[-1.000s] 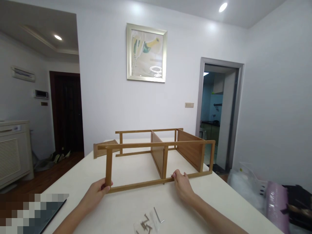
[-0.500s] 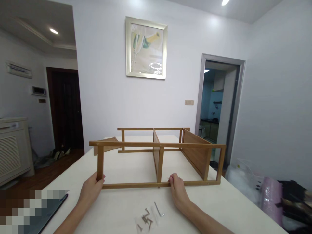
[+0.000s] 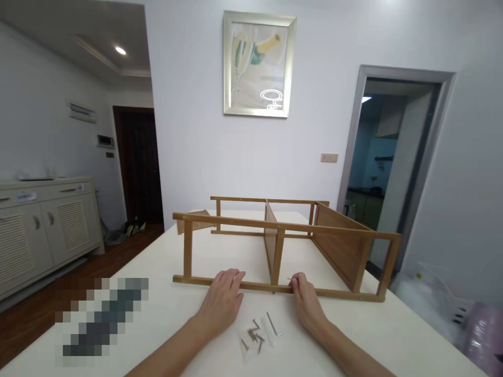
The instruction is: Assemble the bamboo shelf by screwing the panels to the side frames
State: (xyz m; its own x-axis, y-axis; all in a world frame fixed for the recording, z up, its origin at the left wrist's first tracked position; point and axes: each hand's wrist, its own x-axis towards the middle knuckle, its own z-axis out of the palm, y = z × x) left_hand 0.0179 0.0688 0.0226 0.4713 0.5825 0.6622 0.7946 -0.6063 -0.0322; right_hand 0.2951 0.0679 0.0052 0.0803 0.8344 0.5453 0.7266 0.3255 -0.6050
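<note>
Brown wood forms the open shelf frame (image 3: 280, 226), lying on its side across the white table (image 3: 298, 358). The right hand (image 3: 304, 298) is at the lower front rail (image 3: 334, 294), just right of the middle upright (image 3: 278, 256), thumb and forefinger pinched together on a thin piece (image 3: 290, 279), only its tip showing. The left hand (image 3: 222, 301) lies over the same rail, left of that upright, fingers nearly straight, thumb apart; how firmly it presses, I cannot tell. Nearer, screws (image 3: 254, 335) lie on a clear plastic bag (image 3: 248, 356) beside a hex key (image 3: 272, 323). Pale labels (image 3: 25, 196) mark the louvred cabinet's (image 3: 73, 225) drawer fronts, their print too blurred to read.
</note>
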